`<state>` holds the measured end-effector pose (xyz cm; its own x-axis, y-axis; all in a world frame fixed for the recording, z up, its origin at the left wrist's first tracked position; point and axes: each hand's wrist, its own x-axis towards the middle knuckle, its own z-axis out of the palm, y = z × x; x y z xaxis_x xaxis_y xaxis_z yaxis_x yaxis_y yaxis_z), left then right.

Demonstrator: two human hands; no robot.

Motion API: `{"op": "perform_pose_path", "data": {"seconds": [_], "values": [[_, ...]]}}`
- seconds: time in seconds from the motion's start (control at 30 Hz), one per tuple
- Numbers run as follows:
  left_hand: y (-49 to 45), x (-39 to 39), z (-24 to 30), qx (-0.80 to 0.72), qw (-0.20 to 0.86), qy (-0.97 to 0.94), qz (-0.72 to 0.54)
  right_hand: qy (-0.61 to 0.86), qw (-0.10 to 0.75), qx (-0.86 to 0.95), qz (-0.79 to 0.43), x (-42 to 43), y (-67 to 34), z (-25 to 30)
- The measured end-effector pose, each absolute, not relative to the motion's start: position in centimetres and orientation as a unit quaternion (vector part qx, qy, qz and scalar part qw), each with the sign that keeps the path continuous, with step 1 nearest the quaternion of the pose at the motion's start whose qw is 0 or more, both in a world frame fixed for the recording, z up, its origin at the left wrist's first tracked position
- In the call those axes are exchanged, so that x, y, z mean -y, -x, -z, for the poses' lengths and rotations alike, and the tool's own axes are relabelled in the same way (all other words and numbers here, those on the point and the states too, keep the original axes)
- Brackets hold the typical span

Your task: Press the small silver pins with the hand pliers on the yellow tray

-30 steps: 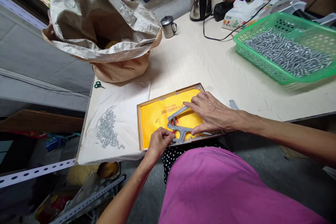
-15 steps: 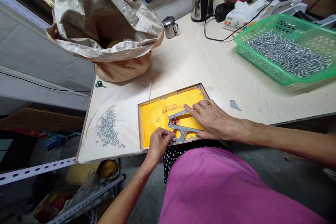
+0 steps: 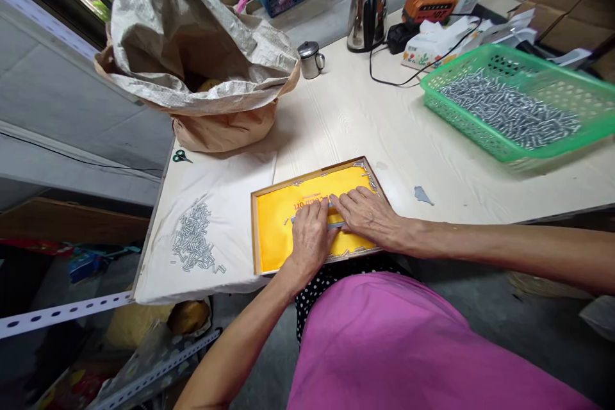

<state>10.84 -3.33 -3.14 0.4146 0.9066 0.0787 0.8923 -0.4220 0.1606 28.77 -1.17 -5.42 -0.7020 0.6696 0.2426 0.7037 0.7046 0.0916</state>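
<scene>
A shallow wooden tray lined with yellow paper sits at the near edge of the table. On it lies a grey metal hand tool, mostly covered by both hands. My left hand rests on top of the tool with its fingers curled down over it. My right hand lies beside it, fingers pressed onto the tool's upper arm. Small metal pieces line the tray's far right corner.
A heap of small metal pins lies on white cloth left of the tray. A green basket full of such pins stands at right. A large paper sack, small scissors, a metal mug and a kettle stand farther back.
My left hand moved from the tool's near left end up onto its top. My right hand slid left, and the tool is now nearly hidden under both hands.
</scene>
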Motion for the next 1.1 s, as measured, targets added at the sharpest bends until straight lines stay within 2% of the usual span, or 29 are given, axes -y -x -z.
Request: {"op": "perform_pose_path", "data": {"seconds": [0.3, 0.5, 0.63, 0.77, 0.83, 0.9, 1.0, 1.1], "values": [[-10.1, 2.3, 4.1, -0.555, 0.105, -0.820, -0.097, 0.303, 0.072, 0.950, 0.008, -1.3, -28.4, 5.2], [-9.8, 3.1, 4.5, -0.508, 0.087, -0.834, -0.196, 0.302, 0.162, 0.939, -0.042, -2.8, -30.4, 4.1], [-10.5, 3.5, 3.3, -0.427, 0.051, -0.886, -0.172, 0.345, 0.217, 0.910, -0.075, -5.0, -32.3, 4.9], [-11.5, 3.2, 1.8, -0.374, 0.031, -0.914, -0.154, 0.292, 0.244, 0.913, -0.145, -8.4, -33.8, 6.0], [-10.9, 3.1, 1.2, -0.373, 0.025, -0.913, -0.163, 0.286, 0.265, 0.911, -0.133, -9.6, -34.4, 6.1], [-8.9, 3.5, 0.6, -0.419, 0.012, -0.889, -0.184, 0.286, 0.286, 0.908, -0.111, -9.8, -35.1, 6.0], [-3.1, 5.1, 0.0, -0.619, -0.033, -0.765, -0.173, 0.298, 0.301, 0.900, -0.098, -8.9, -36.3, 5.8], [3.7, 7.4, 0.0, -0.809, -0.063, -0.585, -0.004, 0.313, 0.300, 0.896, -0.095, -7.4, -36.8, 5.9]]}}
